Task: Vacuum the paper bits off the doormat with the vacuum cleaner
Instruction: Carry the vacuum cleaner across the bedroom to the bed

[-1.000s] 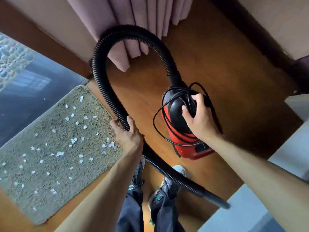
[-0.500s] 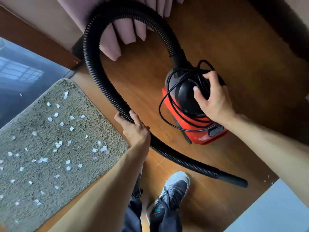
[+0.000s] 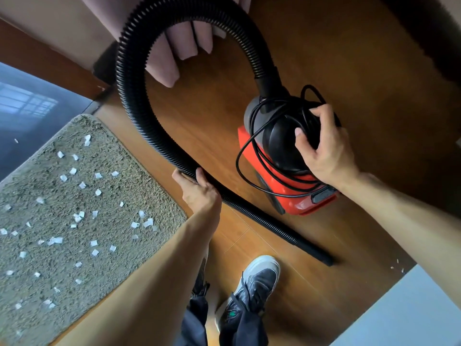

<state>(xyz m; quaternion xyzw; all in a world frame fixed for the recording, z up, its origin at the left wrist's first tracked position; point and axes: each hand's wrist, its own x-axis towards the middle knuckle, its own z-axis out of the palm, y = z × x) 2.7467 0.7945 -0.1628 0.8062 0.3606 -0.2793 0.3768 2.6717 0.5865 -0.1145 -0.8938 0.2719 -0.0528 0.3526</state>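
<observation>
To your near left, the doormat (image 3: 57,260) lies on the wooden floor (image 3: 212,108), scattered with white paper bits (image 3: 147,223). Just right of it, your left hand (image 3: 199,193) is curled around the black ribbed hose (image 3: 129,108). Farther right, your right hand (image 3: 326,153) grasps the black top of the red vacuum cleaner (image 3: 299,203), with its cord (image 3: 239,161) looped around it.

Floor (image 3: 324,58): brown wood planks, changing to glossy grey tile (image 3: 30,126) at left. On it: beige doormat (image 3: 112,245) lower left, red vacuum cleaner (image 3: 299,206) right of it (full contact unclear), black hose (image 3: 274,228) end down on the wood, dark shoe (image 3: 259,280) nearby. A few white specks (image 3: 398,261) far right.
</observation>
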